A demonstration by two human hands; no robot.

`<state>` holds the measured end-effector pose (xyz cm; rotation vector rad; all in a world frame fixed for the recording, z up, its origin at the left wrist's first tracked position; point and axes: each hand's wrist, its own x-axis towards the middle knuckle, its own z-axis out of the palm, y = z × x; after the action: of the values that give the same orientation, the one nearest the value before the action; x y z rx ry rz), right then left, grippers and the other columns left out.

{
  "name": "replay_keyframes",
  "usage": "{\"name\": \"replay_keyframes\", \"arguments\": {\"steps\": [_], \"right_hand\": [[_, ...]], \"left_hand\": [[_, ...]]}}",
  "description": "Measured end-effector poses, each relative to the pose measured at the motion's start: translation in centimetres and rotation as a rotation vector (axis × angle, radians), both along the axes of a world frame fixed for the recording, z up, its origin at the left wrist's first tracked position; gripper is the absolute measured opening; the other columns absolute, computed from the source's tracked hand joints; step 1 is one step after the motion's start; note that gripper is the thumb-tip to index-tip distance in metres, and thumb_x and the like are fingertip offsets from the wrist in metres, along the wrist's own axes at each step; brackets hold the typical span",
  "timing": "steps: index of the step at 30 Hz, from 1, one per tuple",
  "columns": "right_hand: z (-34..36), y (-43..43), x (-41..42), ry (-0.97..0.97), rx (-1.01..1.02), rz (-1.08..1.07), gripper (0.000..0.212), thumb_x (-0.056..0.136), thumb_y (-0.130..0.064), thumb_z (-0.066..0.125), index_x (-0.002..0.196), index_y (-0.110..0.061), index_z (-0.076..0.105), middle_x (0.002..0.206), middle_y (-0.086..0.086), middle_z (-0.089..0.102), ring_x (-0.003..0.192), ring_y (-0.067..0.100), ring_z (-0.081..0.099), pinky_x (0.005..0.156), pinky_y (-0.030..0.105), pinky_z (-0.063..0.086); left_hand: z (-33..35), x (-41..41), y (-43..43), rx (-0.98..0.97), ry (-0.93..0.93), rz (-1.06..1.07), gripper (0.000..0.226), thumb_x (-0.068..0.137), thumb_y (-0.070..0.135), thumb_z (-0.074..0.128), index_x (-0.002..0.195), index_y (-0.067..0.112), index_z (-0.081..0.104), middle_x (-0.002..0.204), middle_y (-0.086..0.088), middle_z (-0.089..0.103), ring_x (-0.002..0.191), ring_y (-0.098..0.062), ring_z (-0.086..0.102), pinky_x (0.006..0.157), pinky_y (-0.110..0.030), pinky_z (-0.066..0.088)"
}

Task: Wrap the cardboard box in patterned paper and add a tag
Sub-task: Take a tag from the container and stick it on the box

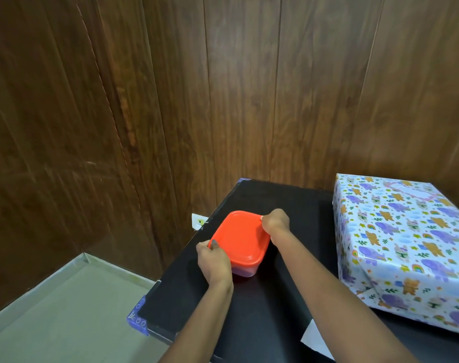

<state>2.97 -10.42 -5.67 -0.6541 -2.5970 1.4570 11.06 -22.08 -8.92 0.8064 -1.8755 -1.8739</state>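
A box wrapped in white paper printed with purple elephants and orange bears (pixel 403 239) lies on the right of the black table (pixel 262 305). A pale pink tag (pixel 414 193) shows on its top face, near the far edge. A plastic container with an orange lid (pixel 240 238) stands left of the box. My left hand (pixel 214 260) grips its near-left corner, thumb on the lid. My right hand (pixel 275 221) pinches the lid's far-right edge.
A wood-panelled wall (pixel 223 100) rises right behind the table. A white paper scrap (pixel 316 339) lies at the table's near edge. Purple tape (pixel 138 318) pads the near-left table corner. A wall socket (pixel 199 221) sits low, left of the table. Pale floor lies at lower left.
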Motion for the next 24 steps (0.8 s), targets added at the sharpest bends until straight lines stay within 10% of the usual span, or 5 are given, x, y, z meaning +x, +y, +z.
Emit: {"name": "replay_keyframes", "arguments": {"steps": [14, 20, 24], "right_hand": [[0.8, 1.8, 1.7, 0.044, -0.44, -0.046, 0.03, 0.092, -0.02, 0.058, 0.114, -0.001, 0.056, 0.112, 0.009, 0.059, 0.099, 0.025, 0.055, 0.086, 0.036, 0.046], [1.9, 3.4, 1.8, -0.141, -0.528, 0.291, 0.09, 0.064, -0.088, 0.041, 0.118, -0.019, 0.063, 0.117, 0.007, 0.066, 0.109, 0.029, 0.061, 0.099, 0.045, 0.046], [1.8, 3.4, 2.3, -0.043, -0.488, 0.295, 0.088, 0.066, -0.089, 0.035, 0.1, -0.016, 0.069, 0.097, 0.008, 0.071, 0.095, 0.025, 0.066, 0.093, 0.041, 0.05]], "left_hand": [[1.9, -0.6, 0.6, 0.074, 0.009, -0.025, 0.043, 0.085, 0.047, 0.06, 0.105, 0.013, 0.042, 0.089, -0.003, 0.055, 0.079, -0.019, 0.055, 0.071, -0.035, 0.046], [2.6, -1.0, -0.4, -0.212, 0.138, -0.179, 0.039, 0.08, 0.046, 0.066, 0.099, 0.016, 0.051, 0.093, -0.003, 0.062, 0.081, -0.017, 0.062, 0.064, -0.029, 0.053], [2.7, -1.3, -1.1, -0.131, 0.17, -0.242, 0.042, 0.077, 0.046, 0.069, 0.101, 0.016, 0.052, 0.099, -0.007, 0.063, 0.089, -0.023, 0.063, 0.076, -0.04, 0.056]]}}
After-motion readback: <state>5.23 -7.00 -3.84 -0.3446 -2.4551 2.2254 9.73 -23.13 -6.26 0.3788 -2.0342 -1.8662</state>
